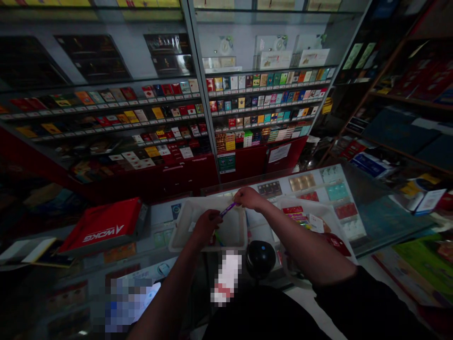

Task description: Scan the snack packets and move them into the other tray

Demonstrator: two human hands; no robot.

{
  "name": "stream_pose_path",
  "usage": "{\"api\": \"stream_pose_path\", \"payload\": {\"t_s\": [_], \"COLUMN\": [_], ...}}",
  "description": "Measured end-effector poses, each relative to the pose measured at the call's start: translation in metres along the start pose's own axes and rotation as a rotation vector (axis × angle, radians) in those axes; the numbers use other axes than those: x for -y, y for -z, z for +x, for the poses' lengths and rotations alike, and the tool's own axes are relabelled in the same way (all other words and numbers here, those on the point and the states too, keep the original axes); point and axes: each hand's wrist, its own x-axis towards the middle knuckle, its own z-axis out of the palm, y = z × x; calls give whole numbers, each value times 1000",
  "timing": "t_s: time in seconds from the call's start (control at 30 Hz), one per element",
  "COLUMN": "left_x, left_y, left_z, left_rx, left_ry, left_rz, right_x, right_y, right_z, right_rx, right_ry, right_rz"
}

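A thin purple stick-shaped item (pixel 227 209) with pale markings is stretched between my two hands; its exact kind is too small to tell. My left hand (pixel 205 225) grips its near lower end, and my right hand (pixel 249 197) pinches the far upper end. Both hands are over a white plastic bin (pixel 241 229) on the glass counter. Low in that bin lies a green item (pixel 219 239), partly hidden by my left hand. Beneath my right forearm, a second white bin (pixel 327 213) holds colourful packets (pixel 296 217) and a dark red item (pixel 337 244).
A red box (pixel 106 224) sits left on the counter. Close to me are a black rounded device (pixel 261 259) and a blurred-out pale object (pixel 228 274). Shelves of cigarette packs (pixel 264 100) stand behind the counter (pixel 375 231). Boxes (pixel 371 163) crowd the right side.
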Motion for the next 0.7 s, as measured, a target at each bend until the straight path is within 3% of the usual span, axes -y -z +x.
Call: {"api": "stream_pose_path", "payload": {"t_s": [0.1, 0.17, 0.5, 0.7], "left_x": [-11, -17, -12, -5], "left_y": [2, 0, -20, -33], "left_z": [-4, -5, -3, -1], "left_rx": [-16, -44, -97, -57], "left_ry": [-27, -28, 26, 55], "left_rz": [-58, -62, -291, -258], "right_x": [-10, -16, -44, -64], "right_y": [2, 5, 1, -3], "right_z": [-13, -23, -70, -92], "right_rx": [15, -9, -239, -305], "right_ry": [-15, -31, -108, -167], "right_rz": [293, 368, 437, 362]}}
